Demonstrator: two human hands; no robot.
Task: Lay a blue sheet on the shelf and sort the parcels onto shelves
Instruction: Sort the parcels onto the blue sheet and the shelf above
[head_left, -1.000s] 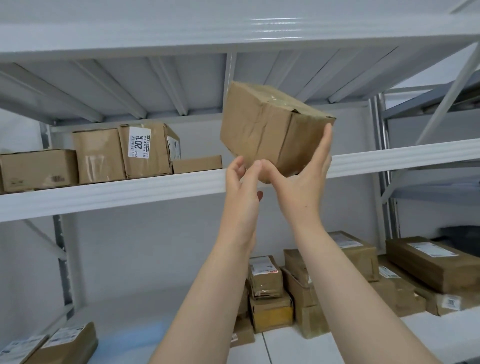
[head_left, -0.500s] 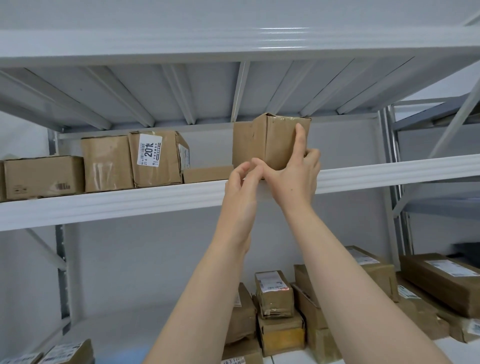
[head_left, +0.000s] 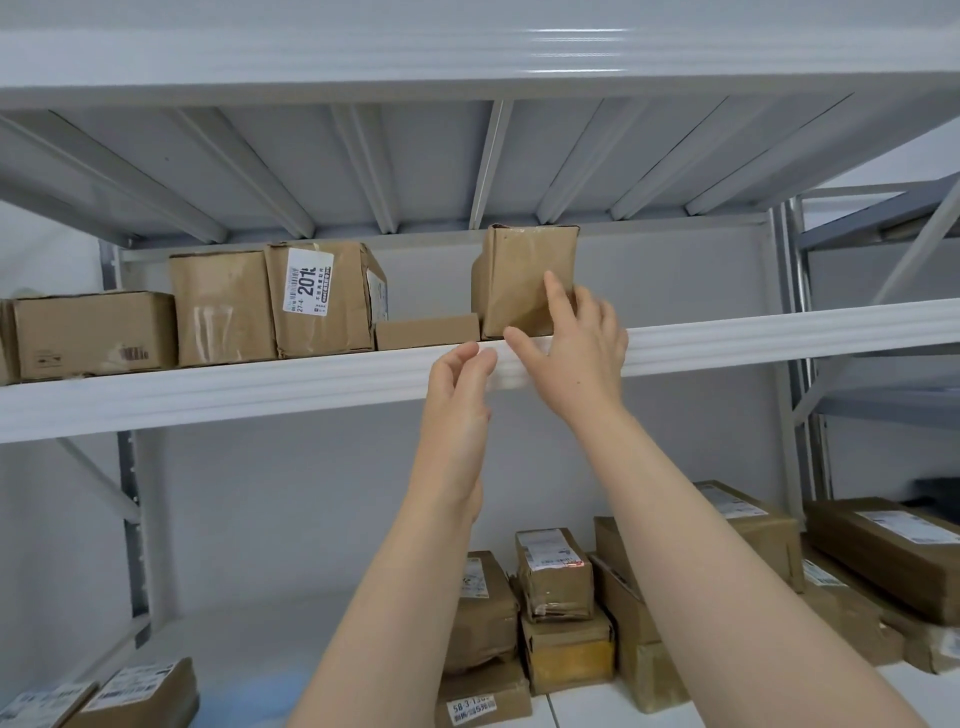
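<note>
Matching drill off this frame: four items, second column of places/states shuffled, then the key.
Things
1. tall plain brown cardboard box
2. low flat brown cardboard box
3. brown cardboard box with white "201" label
4. left hand

Places or states
A. open, in front of the white upper shelf's edge, holding nothing
B. lies between two taller boxes
C. right hand's straight fingers over its front
D. stands against a taped plain brown box

Pairs: 1-C, 2-B, 3-D, 4-A
</note>
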